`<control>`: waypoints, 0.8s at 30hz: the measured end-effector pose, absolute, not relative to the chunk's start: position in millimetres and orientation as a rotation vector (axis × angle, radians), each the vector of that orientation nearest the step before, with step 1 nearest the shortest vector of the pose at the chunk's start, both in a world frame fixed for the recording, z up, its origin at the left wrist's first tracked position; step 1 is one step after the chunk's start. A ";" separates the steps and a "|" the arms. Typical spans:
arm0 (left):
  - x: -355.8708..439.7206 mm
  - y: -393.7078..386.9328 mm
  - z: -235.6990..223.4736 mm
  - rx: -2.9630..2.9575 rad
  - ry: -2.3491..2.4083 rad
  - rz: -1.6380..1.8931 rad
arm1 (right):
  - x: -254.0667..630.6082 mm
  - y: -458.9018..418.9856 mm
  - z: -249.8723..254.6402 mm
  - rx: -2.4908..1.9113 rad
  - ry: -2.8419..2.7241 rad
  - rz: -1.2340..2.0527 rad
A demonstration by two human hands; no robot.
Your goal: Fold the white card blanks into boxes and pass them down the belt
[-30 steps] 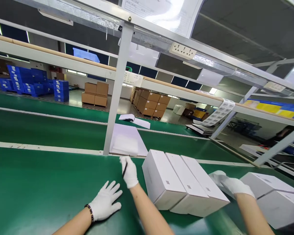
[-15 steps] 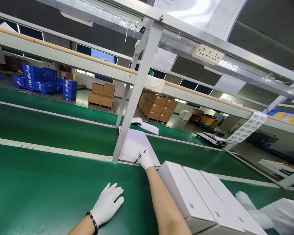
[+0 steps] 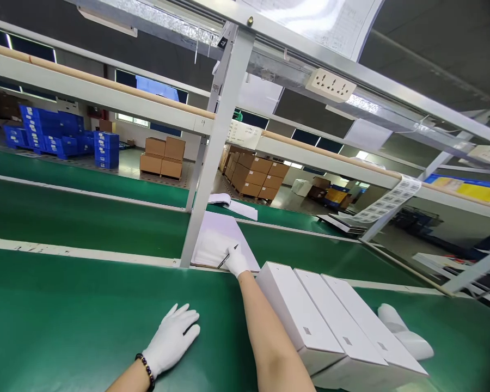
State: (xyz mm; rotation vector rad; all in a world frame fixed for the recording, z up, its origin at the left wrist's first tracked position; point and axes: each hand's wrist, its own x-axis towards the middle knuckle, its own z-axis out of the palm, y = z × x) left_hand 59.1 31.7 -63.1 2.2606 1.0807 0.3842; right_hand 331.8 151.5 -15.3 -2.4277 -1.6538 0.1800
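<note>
My right hand (image 3: 236, 260), in a white glove, reaches forward with its fingers closed around a slim black pen (image 3: 227, 256). Beneath and beside it lies a pile of thin white sheets or bags (image 3: 212, 249) on a pale lilac board (image 3: 222, 220) at the foot of the metal post. My left hand (image 3: 173, 337), also gloved, is open with its fingers spread over the green work surface (image 3: 85, 321), holding nothing. To the right of my right forearm, several white boxes (image 3: 310, 310) stand side by side.
A metal post (image 3: 216, 147) rises beside the lilac board. White rolls (image 3: 406, 332) lie right of the boxes. Overhead rails carry a socket strip (image 3: 330, 85) and a hanging label strip (image 3: 387, 200). Blue crates (image 3: 106, 149) and brown cartons (image 3: 163, 158) stand beyond the benches.
The view has shifted slightly, so most things appear further left. A white object at the far right edge is no longer there. My hands keep much the same poses, the pen still in my right.
</note>
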 end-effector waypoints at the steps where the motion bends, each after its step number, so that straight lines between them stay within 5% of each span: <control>1: 59.2 32.4 -63.3 2.259 1.078 0.382 | 329.8 150.7 -17.6 -2.396 -1.634 0.193; 9: 56.7 34.6 -61.4 2.232 1.081 0.395 | 301.8 129.1 -12.6 -2.026 -1.263 0.027; 16: 54.0 35.6 -69.9 2.247 1.116 0.475 | 241.8 27.2 -41.8 -1.754 -1.065 -0.033; 24: 57.6 48.6 -92.7 2.164 1.198 0.496 | 215.9 24.4 -92.2 -1.633 -1.238 0.691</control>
